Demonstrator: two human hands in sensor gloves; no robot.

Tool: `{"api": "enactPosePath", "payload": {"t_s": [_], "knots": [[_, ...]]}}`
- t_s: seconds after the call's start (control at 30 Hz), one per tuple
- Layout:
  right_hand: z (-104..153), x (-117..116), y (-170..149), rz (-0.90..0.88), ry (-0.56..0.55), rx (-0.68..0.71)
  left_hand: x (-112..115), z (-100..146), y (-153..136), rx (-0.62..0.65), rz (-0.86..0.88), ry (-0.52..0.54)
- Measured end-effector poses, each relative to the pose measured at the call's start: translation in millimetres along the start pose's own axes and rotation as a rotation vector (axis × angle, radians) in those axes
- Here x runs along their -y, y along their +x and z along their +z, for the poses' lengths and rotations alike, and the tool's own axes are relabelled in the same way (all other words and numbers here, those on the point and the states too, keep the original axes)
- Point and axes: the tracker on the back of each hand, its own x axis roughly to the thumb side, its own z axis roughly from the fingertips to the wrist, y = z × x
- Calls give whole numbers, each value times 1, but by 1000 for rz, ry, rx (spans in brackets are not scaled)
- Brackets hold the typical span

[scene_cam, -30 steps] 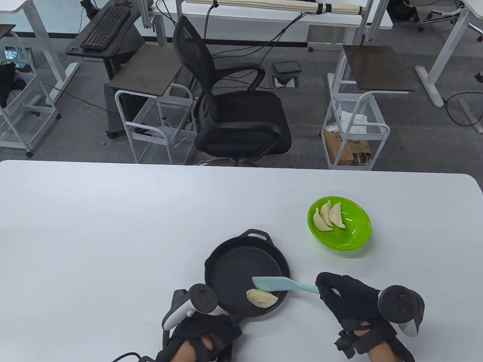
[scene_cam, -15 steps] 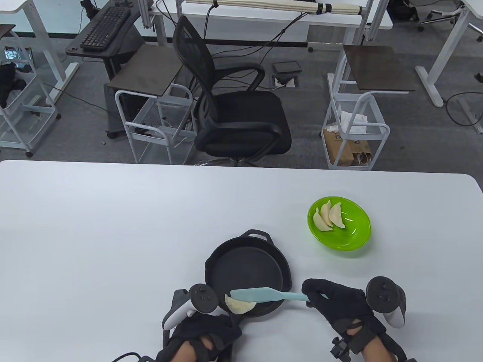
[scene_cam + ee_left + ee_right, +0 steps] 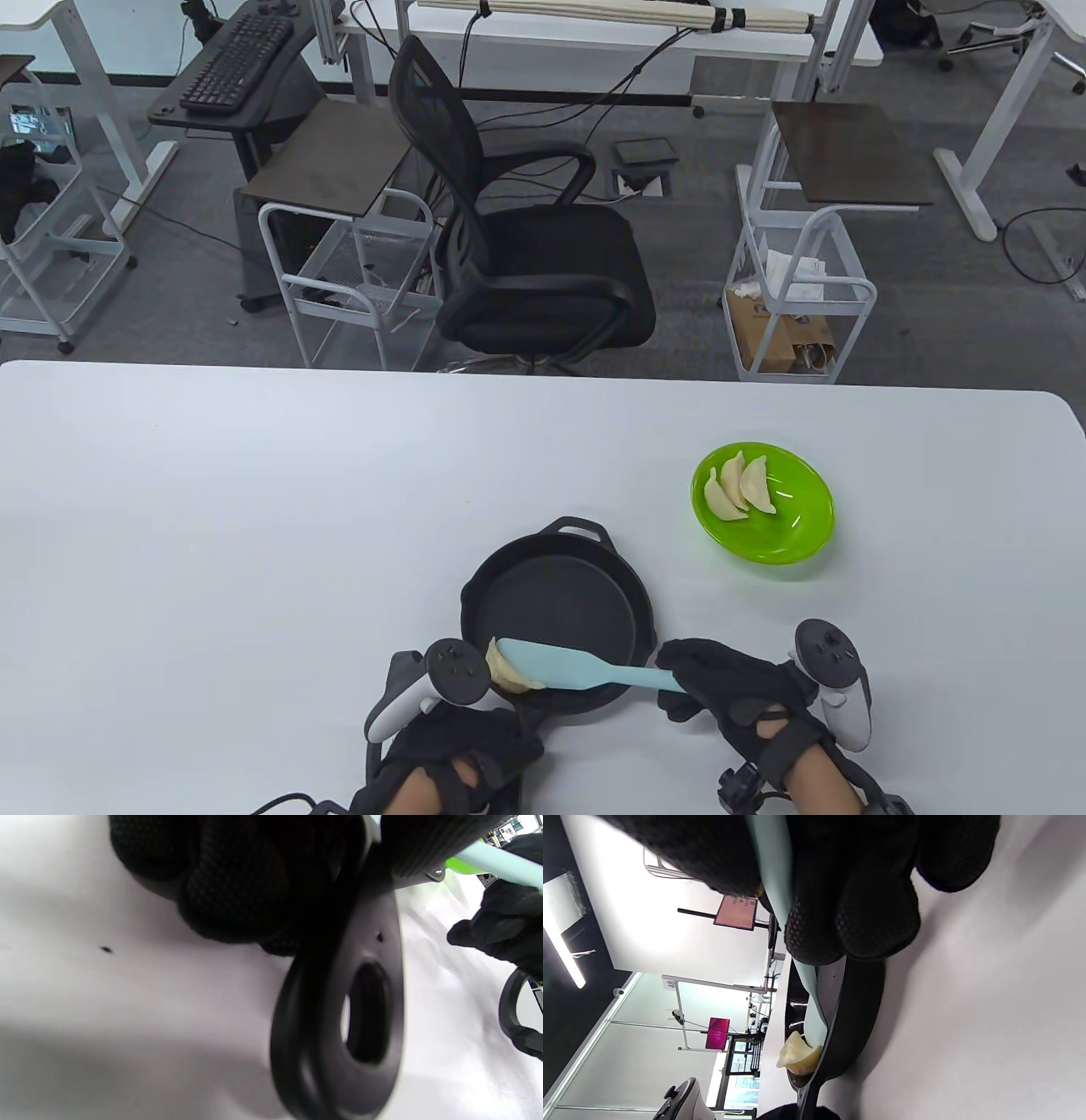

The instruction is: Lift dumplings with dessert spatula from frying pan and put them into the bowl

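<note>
Dumpling (image 3: pixel 507 675) half hidden under spatula (image 3: pixel 560 669)

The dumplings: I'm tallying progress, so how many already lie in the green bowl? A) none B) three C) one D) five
B: the table view shows three dumplings lying side by side in the green bowl, while one last dumpling sits at the near-left edge of the frying pan against the spatula blade.
</note>
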Motion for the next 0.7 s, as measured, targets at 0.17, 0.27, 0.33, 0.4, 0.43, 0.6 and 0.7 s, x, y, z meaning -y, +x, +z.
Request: {"api": "enactPosePath", "payload": {"t_s": [0.17,0.27,0.33,0.4,0.43,0.6,0.7], "knots": [[-3,-6,-8,-56,19,-44,0,0,0,0,4,-1],[-4,-7,-10,-76,26,-53,0,0,0,0,5,-1],[-4,-7,-11,-83,24,-57,0,0,0,1,4,-1],[-4,-8,-12,-100,23,-63,0,0,0,0,4,-2],[-4,-10,-11,-110,19,-70,0,0,0,0,5,-2],[-3,-14,-11,-158,15,-78,0,-1,0,2,6,-2],[-3,-15,-11,-181,8,-68,0,-1,0,2,6,-2]]}}
